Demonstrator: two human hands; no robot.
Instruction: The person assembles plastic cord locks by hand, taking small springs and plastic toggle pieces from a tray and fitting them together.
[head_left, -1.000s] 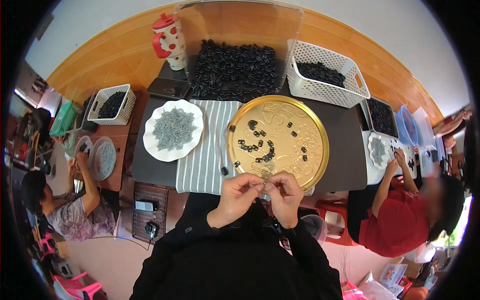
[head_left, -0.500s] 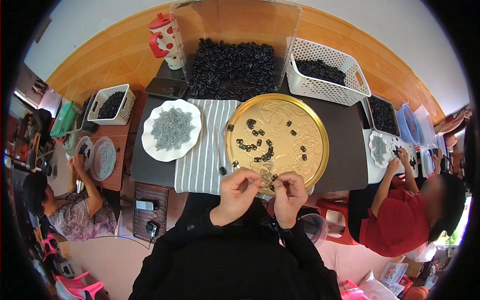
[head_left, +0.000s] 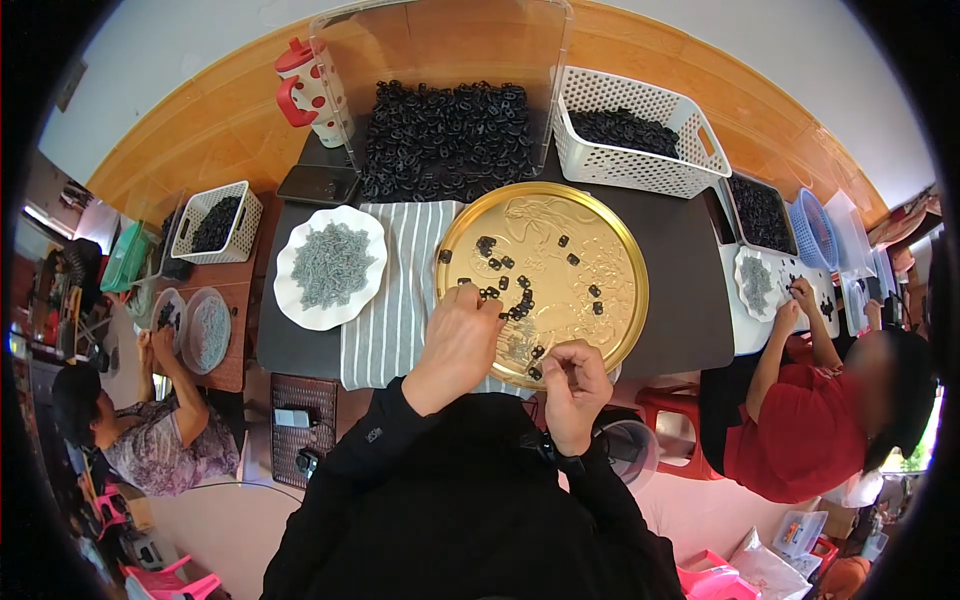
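Observation:
My left hand (head_left: pixel 462 340) reaches over the left part of the gold tray (head_left: pixel 640 300), its fingertips together at several small black pieces (head_left: pixel 522 300); whether it grips one is hidden. Near the tray's front edge, my right hand (head_left: pixel 574 385) is closed in a pinch beside two black pieces (head_left: pixel 536 362), and what it holds is too small to name. More black pieces lie scattered on the tray. Left of it, a white scalloped plate (head_left: pixel 284 284) of small grey pieces (head_left: pixel 335 265) stands by a striped cloth (head_left: pixel 385 330).
Behind the tray are a heap of black pieces (head_left: pixel 445 140) in a clear bin and a white basket (head_left: pixel 640 175). A spotted tumbler (head_left: pixel 318 95) and a dark phone (head_left: pixel 318 185) are at the back left. Other people sit at left (head_left: pixel 160 435) and right (head_left: pixel 805 435).
My left hand has moved from beside my right hand forward and left to the black pieces on the tray. My right hand stays near the front edge. The whole view has shifted slightly.

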